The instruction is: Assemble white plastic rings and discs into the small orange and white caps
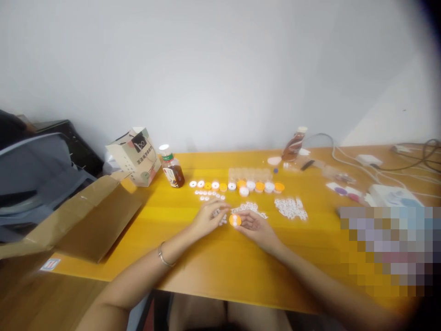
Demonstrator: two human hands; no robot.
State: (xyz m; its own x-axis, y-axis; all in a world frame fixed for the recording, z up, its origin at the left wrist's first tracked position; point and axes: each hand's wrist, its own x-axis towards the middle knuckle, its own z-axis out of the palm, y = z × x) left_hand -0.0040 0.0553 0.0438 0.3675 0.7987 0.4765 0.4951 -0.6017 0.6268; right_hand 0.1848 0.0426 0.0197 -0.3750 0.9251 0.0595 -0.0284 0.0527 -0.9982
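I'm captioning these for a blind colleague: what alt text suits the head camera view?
A person's right hand holds a round orange piece over a yellow-brown table, while the left hand is nearby, close to small white pieces. Beyond them are a row of orange and white discs, a bottle of dark liquid and a paper bag.

L hand [208,216] partly hides small white pcs [223,220]; cardboard box [93,223] cut off at L edge, R forearm [324,278] at btm; bottle label [170,176] too blurred to read.
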